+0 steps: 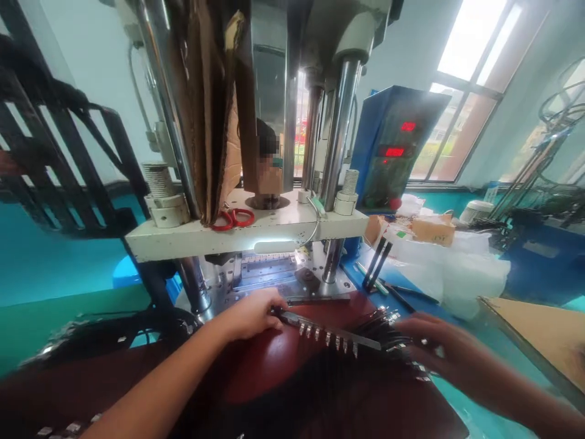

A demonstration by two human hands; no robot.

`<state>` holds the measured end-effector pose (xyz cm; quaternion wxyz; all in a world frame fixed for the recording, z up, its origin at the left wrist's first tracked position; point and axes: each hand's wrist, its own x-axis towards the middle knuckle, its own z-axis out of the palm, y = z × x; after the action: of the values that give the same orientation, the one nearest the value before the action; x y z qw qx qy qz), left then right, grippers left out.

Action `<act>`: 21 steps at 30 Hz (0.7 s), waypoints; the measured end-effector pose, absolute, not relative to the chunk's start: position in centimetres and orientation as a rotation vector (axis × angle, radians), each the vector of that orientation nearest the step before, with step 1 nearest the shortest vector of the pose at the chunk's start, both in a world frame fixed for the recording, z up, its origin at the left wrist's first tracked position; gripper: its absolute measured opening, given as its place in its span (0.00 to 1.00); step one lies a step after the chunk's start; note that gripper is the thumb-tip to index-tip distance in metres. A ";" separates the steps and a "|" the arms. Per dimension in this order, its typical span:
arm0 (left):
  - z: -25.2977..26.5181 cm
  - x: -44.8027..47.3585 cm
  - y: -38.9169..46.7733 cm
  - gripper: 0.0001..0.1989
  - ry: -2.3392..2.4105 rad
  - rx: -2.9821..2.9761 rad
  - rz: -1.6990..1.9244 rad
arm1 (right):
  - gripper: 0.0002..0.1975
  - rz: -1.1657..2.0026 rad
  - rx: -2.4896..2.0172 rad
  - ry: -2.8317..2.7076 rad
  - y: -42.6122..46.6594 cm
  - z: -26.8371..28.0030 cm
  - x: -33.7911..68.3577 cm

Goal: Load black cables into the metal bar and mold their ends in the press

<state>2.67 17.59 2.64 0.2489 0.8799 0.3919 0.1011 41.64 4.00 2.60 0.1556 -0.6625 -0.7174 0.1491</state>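
Note:
My left hand (262,314) is closed around the end of a narrow metal bar (338,332), which slants down to the right. Several small silvery connectors (328,339) sit in a row along the bar's lower edge. At the right, my right hand (427,344) is smeared by motion beside a bundle of black cables (388,323) with shiny metal ends; whether its fingers hold any is unclear. Under both hands lies a dark red work surface (260,372). Just beyond them is the press's lower metal die (265,274).
A white press plate (247,235) spans the front, with red-handled scissors (234,218) and cardboard (210,122) on it. More black cables (150,326) lie left. A blue control box (397,146), plastic bags (475,274) and a cardboard box (539,335) stand right.

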 end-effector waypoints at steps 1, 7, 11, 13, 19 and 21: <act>2.5 2.9 17.5 0.15 1.085 2.399 0.271 | 0.20 0.467 -1.842 -2.119 4.6 2.5 39.9; 2.3 3.4 16.4 0.06 1.219 2.355 0.294 | 0.12 0.584 -1.651 -2.271 6.8 2.5 36.0; 3.5 1.4 15.1 0.04 1.309 2.183 0.391 | 0.10 0.841 -1.520 -2.056 9.8 2.5 35.6; 4.2 0.2 14.6 0.02 1.355 2.024 0.461 | 0.12 0.963 -1.487 -1.918 12.3 2.7 34.2; 3.8 -1.1 16.4 0.08 1.544 1.556 0.915 | 0.15 0.705 -1.517 -1.886 20.7 2.7 27.4; 3.1 -0.9 18.2 0.09 1.601 1.437 1.059 | 0.13 0.580 -1.559 -1.911 23.1 2.4 25.5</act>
<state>-0.92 18.17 3.05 0.3632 0.5584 0.6220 0.4116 25.47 23.12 2.42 0.2991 -0.5872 -0.7197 0.2183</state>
